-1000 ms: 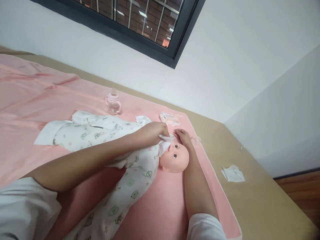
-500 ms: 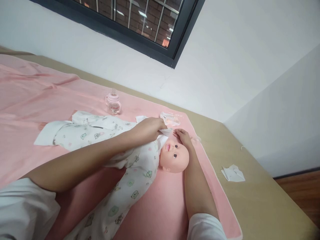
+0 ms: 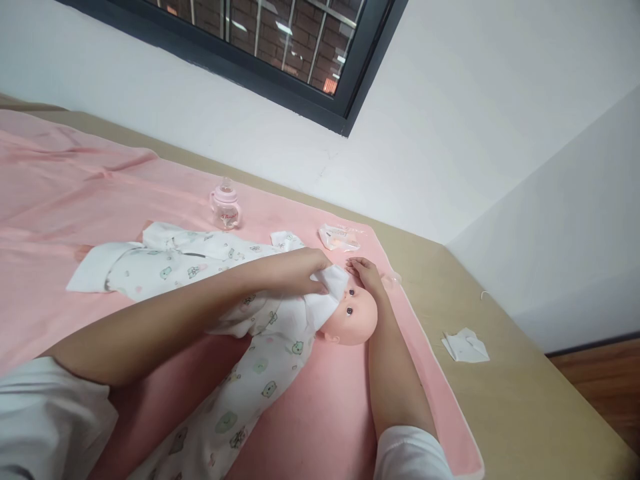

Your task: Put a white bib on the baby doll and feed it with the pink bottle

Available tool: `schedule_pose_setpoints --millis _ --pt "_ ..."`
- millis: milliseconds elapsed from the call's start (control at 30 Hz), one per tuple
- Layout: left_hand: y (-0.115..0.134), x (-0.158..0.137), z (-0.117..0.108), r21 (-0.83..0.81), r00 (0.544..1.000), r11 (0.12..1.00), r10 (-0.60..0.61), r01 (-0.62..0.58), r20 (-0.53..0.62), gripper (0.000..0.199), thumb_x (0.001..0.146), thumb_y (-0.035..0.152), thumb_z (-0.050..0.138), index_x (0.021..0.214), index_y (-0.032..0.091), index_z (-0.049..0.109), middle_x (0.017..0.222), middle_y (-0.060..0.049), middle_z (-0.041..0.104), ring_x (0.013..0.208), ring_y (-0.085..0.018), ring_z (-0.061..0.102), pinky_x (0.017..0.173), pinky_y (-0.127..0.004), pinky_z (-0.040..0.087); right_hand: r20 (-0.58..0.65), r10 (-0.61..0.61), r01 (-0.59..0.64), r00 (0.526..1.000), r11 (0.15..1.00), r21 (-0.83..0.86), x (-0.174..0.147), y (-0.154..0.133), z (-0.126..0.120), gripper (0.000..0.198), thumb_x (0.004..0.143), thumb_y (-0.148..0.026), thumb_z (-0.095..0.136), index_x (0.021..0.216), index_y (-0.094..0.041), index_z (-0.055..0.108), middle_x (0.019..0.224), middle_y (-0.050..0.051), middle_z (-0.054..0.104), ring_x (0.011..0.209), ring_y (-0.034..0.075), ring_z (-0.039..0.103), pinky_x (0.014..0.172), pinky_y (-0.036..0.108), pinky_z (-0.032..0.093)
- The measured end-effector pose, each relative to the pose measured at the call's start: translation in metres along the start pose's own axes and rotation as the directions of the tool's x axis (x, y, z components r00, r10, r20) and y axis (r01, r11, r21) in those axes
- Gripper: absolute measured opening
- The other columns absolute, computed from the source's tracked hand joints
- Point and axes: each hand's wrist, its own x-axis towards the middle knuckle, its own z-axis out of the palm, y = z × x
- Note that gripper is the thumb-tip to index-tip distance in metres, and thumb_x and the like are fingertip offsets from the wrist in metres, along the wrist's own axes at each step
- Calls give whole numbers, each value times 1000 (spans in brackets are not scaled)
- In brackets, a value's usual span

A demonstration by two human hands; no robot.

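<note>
A baby doll (image 3: pixel 357 320) lies on its back in white pyjamas (image 3: pixel 270 333) printed with small animals. My left hand (image 3: pixel 300 270) reaches across its chest and pinches a white tissue (image 3: pixel 333 287), which covers the doll's mouth and chin. On the far side of the head, my right hand (image 3: pixel 365 272) lies with loosely stretched fingers and nothing visible in them. My right forearm runs along the crown of the doll's head. The doll's eyes show above the tissue's edge.
Behind the doll stands a pink-topped baby bottle (image 3: pixel 226 208). A clear plastic packet (image 3: pixel 340 238) lies beyond my hands. Another crumpled white tissue (image 3: pixel 466 347) rests on the tan surface (image 3: pixel 510 400), right of the pink blanket (image 3: pixel 310 427). A wall with a window (image 3: pixel 345 100) rises behind.
My left hand has moved down toward the doll's face, and the tissue now spreads over its mouth. My right hand has stayed nearly in place, with the tissue now away from its fingers.
</note>
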Motion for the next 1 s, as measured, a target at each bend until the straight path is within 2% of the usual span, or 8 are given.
schedule_pose_setpoints --millis 333,467,600,1000 --pt "3 0 -1 129 998 990 -59 56 20 13 82 25 61 75 18 52 81 -3 65 72 -19 61 62 -28 37 1 12 -12 1000 1000 -7 -5 -4 1 8 86 -13 64 85 -18 70 83 3 75 78 12 71 94 26 59" --pt "-2 1 0 109 1000 994 -25 25 -5 11 80 22 61 75 18 53 78 -2 65 70 -19 61 60 -28 36 -1 4 -4 1000 1000 4 -5 -4 1 7 85 -13 65 83 -18 70 83 2 75 78 12 71 95 27 59" --pt "-7 3 2 156 1000 988 12 -9 -20 9 79 22 60 74 18 53 79 -3 66 74 -20 61 62 -29 36 9 -4 5 1000 1000 -7 -5 -3 0 5 83 -14 69 84 -18 71 85 3 76 80 13 72 95 27 60" --pt "1 2 -1 191 997 979 -72 77 -34 9 78 19 61 75 18 53 85 -6 68 77 -21 62 62 -29 37 -9 8 -8 1000 1000 4 -3 -2 1 8 84 -12 66 83 -18 70 84 2 75 78 11 71 96 27 59"
